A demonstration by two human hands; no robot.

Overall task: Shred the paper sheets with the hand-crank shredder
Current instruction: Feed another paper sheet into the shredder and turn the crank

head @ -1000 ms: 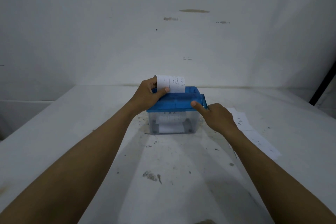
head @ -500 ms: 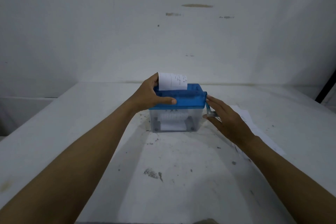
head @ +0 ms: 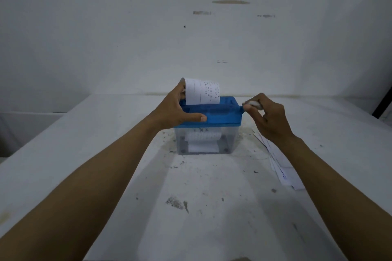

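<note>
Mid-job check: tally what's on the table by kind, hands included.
Hand-crank shredder: 1
Sheet in its slot: 1
Pile of loose sheets: 1, sheet count unclear
Hands: 2, left hand gripping the shredder, right hand pinching its crank
Total: 5

Left hand (head: 174, 110) and right hand (head: 270, 117), both curled.

A: How's the shredder (head: 206, 129) set?
B: Stood on the desk (head: 191, 218), blue lid (head: 220, 114), clear bin (head: 230, 140), shreds (head: 202, 136) inside. A printed sheet (head: 202, 92) is stuck upright in its top; spare sheets (head: 282, 167) are laid just right.
</note>
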